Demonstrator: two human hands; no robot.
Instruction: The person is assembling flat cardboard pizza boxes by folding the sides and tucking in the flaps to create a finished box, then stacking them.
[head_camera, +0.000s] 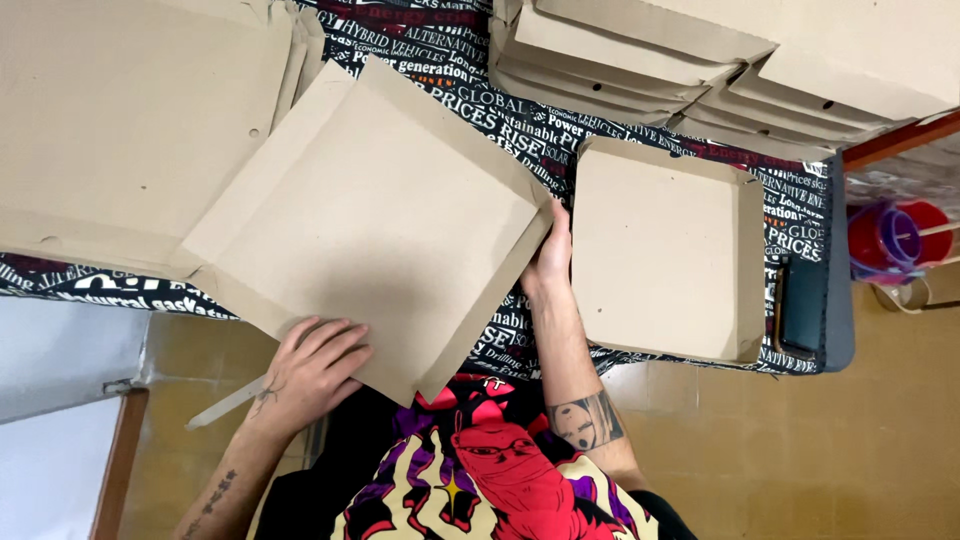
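Both forearms reach up from the body to a flat box blank (375, 215) lying tilted on the desk (805, 225). Left hand (312, 365) presses its near edge, fingers spread flat. Right hand (550, 255) grips the right edge, fingers curled behind it. Uneven pressure could crease the blank or slide it into the folded box (668, 250) just beside it.
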